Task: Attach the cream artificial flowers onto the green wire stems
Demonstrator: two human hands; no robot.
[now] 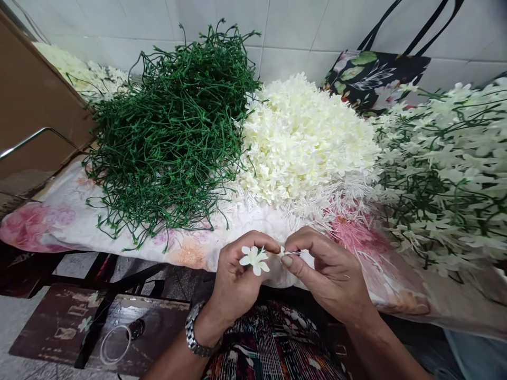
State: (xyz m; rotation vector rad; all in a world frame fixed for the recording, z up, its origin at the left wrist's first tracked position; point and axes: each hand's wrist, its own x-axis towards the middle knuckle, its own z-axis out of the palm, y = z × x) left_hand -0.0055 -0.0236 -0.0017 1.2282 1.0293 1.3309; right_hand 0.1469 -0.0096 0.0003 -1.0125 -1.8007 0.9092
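Note:
My left hand (237, 285), with a metal watch at the wrist, is closed around a white artificial flower (254, 260); its open petals show beside the thumb. Between the thumb and forefinger of my right hand (335, 274) is a small white flower piece (295, 254) with thin white strands. The fingertips of both hands almost meet there, and a bit of green shows by the left forefinger. Just behind the hands lies a heap of loose cream-white blossoms (304, 137) with white strands along its front. Left of it rises a tangled pile of green plastic stems (170, 132).
Finished-looking white flower sprays on green stems (447, 174) fill the right side. A floral cloth (190, 252) covers the table. A black floral bag (376, 79) leans against the tiled wall. A cardboard box (39, 89) stands at left; a white ring (114, 344) lies below on a brown surface.

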